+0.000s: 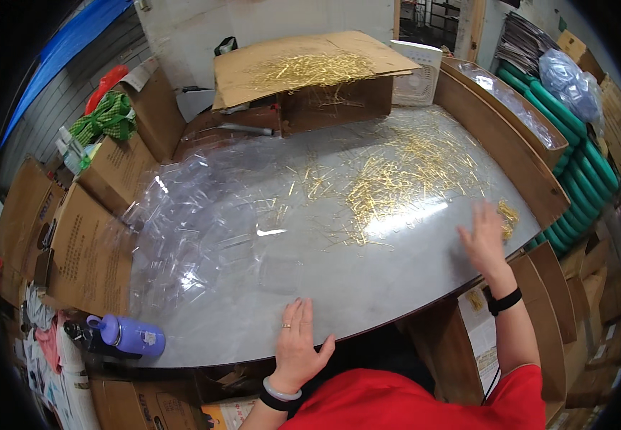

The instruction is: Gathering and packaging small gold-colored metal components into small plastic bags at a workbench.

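My left hand (297, 344) rests near the front edge of the grey tabletop (325, 287), its fingers stretched out and nothing in it. Toward the right edge is my right hand (484, 240), slightly blurred, thumb and fingers apart. Just beyond its fingers lies a small heap of gold wire pieces (509, 217). A wider spread of thin gold wire hooks (389, 186) covers the middle and far right of the table. Left of them, clear plastic packaging pieces (196, 215) lie in a loose, overlapping pile.
More gold wire pieces (318, 69) sit on a cardboard sheet (235, 75) atop a box at the back. A purple bottle (133, 335) lies at the front left. Cardboard boxes (88, 251) line the left; a brown raised border (497, 143) and green coils (583, 179) flank the right.
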A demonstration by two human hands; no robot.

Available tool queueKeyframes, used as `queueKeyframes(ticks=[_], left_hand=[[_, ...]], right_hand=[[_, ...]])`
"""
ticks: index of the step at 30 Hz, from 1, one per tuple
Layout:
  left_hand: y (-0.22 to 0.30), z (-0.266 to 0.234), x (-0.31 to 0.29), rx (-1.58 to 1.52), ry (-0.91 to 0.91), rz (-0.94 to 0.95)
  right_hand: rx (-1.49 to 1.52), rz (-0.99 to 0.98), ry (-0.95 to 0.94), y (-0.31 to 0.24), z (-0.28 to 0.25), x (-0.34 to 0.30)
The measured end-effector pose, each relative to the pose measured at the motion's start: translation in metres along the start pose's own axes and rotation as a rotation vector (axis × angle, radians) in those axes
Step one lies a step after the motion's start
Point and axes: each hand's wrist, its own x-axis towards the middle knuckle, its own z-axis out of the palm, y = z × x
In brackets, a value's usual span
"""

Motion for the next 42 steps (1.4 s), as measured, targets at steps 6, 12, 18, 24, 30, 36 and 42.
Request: queueKeyframes(ticks=[6,12,18,24,30,36,42], left_hand=[[0.000,-0.001,-0.001,-0.009,0.030,0.019],[0.001,-0.001,0.002,-0.011,0.044,0.029],[0.001,-0.004,0.006,-0.016,0.012,0.042],[0.001,-0.005,0.007,-0.013,-0.009,0.045],[0.000,-0.004,0.008,0.016,-0.038,0.061],[0.001,-0.023,0.004,-0.150,0.002,-0.019],[-0.021,-0.083,0.051,0.239,-0.373,0.160]], right_hand=[[0.407,-0.622,-0.270,-0.132,0.009,0.052],[0.243,-0.699,-0.371,-0.192,0.020,0.064],[0.368,-0.758,-0.230,-0.192,0.025,0.075],[0.228,-0.638,-0.289,-0.185,0.028,0.082],[0.395,-0.837,-0.345,-0.199,0.013,0.043],[0.280,-0.810,-0.449,-0.193,0.000,0.018],[0.302,-0.928,-0.471,-0.178,0.000,-0.004]])
